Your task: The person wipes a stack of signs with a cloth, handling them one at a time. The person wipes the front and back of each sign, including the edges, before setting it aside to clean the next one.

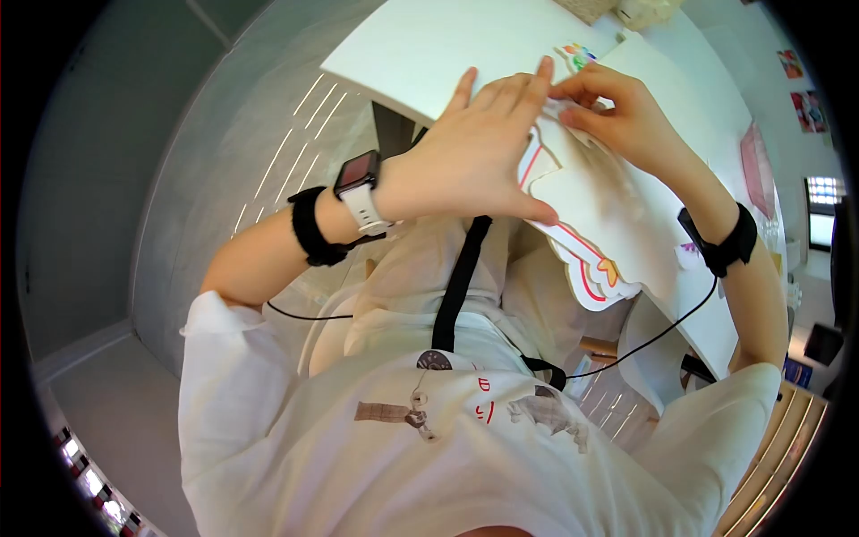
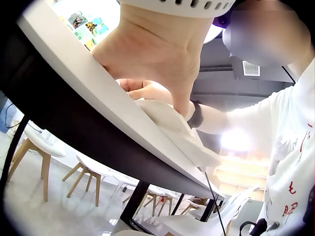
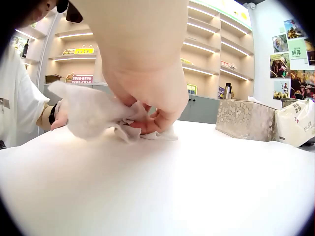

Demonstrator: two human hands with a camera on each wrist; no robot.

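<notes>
A white cut-out board (image 1: 595, 294) with red lines and an orange star lies at the table's edge, jutting past it. My left hand (image 1: 479, 148) is spread over its upper edge with straight fingers, the thumb on its near side; in the left wrist view the hand (image 2: 152, 59) stands above a pale sheet (image 2: 172, 129). My right hand (image 1: 626, 116) is beside the left fingertips, its fingers bent. In the right wrist view the right hand (image 3: 152, 93) pinches a crumpled thin white cloth or tissue (image 3: 91, 113) against the white surface. The pinching fingertips are partly hidden.
The white table (image 1: 429, 54) carries a colourful drawing (image 1: 580, 55) beyond the hands. A patterned tissue box (image 3: 246, 119) and a white packet (image 3: 297, 123) stand at its far side. A pink item (image 1: 757, 168) lies to the right. A cable (image 1: 667, 333) hangs from my right wrist.
</notes>
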